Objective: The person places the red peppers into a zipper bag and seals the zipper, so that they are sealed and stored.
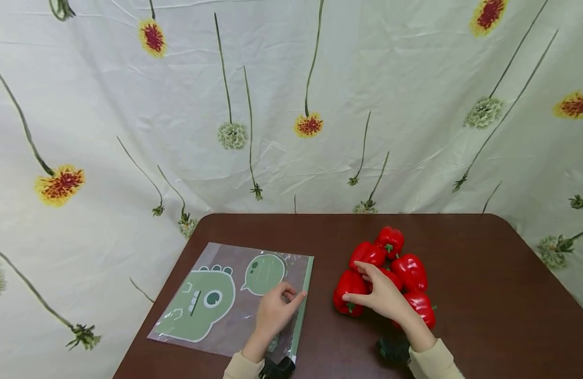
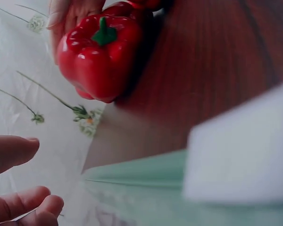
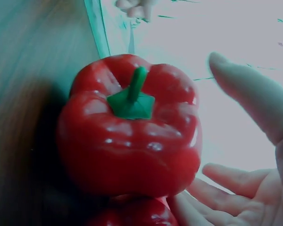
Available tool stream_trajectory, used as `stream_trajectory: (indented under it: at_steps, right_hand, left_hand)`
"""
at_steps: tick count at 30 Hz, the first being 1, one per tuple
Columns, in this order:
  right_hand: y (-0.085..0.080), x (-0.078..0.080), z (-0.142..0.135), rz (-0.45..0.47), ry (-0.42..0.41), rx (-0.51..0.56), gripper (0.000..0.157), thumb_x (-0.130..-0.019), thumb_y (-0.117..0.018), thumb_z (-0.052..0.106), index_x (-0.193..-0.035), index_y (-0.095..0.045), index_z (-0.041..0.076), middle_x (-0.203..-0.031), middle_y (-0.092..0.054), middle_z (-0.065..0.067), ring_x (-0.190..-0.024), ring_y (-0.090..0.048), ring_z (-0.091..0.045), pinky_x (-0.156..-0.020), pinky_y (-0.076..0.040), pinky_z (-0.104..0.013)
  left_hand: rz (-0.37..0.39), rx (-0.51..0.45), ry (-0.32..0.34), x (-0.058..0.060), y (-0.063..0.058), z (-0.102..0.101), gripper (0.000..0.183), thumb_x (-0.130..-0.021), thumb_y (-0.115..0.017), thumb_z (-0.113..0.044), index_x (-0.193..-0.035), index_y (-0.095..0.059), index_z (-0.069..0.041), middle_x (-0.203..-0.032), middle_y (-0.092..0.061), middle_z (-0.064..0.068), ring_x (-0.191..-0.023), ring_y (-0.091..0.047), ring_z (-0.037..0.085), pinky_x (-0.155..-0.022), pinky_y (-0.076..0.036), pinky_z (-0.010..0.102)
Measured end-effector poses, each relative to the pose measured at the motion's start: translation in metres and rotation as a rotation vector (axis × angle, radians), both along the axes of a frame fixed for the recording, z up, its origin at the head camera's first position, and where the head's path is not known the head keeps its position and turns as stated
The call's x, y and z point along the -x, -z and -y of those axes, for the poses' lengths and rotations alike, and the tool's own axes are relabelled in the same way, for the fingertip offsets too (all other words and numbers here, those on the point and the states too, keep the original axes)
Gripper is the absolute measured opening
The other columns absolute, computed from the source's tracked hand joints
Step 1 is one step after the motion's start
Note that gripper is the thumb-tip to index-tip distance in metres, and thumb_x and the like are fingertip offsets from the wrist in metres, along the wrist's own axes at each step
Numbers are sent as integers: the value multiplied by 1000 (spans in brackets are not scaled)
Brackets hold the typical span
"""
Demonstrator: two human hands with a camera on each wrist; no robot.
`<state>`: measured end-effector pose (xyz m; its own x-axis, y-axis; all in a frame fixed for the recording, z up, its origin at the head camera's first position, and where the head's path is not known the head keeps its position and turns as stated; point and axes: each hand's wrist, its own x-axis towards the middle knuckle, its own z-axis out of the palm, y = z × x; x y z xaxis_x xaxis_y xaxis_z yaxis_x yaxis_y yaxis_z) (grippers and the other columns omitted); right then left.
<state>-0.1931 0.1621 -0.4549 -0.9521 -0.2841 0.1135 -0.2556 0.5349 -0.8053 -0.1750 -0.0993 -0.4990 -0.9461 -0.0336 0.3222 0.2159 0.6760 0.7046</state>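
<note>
Just beside spread right grip (image 1: 383, 296), nearest red pepper (image 1: 347, 285) resting on counter (image 1: 500, 295), apparently unlifted; below loosely parted left grip (image 1: 277, 311), printed bag (image 1: 241, 302) lying flat, no pepper seen inside

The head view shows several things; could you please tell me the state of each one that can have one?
Bag, lying flat; whether open or sealed, cannot tell.
Peppers, clustered together.
Left hand, over the bag, fingers loosely bent, holding nothing.
Right hand, spread at the pepper nearest the bag, thumb apart from it.
Cloth, hanging, creased.
</note>
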Motion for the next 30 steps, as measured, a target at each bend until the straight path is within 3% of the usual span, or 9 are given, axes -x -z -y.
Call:
stream_trajectory:
  at_steps: [12,17,24,30]
  right_hand:
    - [-2,3,-1,11,-60,-49,74,-70,-83,28,-130,-50,0,-127,-54,-12,-109,-56,-32,-85,-51,-40]
    - [-2,4,2,-5,-82,-80,71,-71,-82,31,-128,-53,-1,-128,-54,-14,-110,-55,-33,-87,-49,-43]
    - [-1,1,9,-30,-88,-115,67,-72,-81,34,-126,-57,1,-133,-51,-13,-118,-48,-33,-91,-44,-49]
    - [3,0,15,-45,-89,-128,62,-71,-81,33,-122,-60,2,-132,-52,-12,-120,-45,-33,-90,-45,-49]
  left_hand:
    - [85,-77,29,1,16,2,32,-65,-82,-42,-70,-61,-19,-63,-58,-14,-58,-53,0,-53,-41,20]
    - [66,-76,35,0,18,3,30,-62,-85,-36,-69,-62,-18,-63,-60,-12,-59,-54,0,-54,-42,20]
    - [4,-26,53,-1,18,2,15,-66,-79,-24,-67,-66,-17,-60,-61,-14,-52,-50,-4,-50,-40,19]
    - [1,-15,22,-2,17,1,3,-65,-70,-20,-65,-69,-18,-57,-61,-15,-50,-50,-5,-49,-40,17]
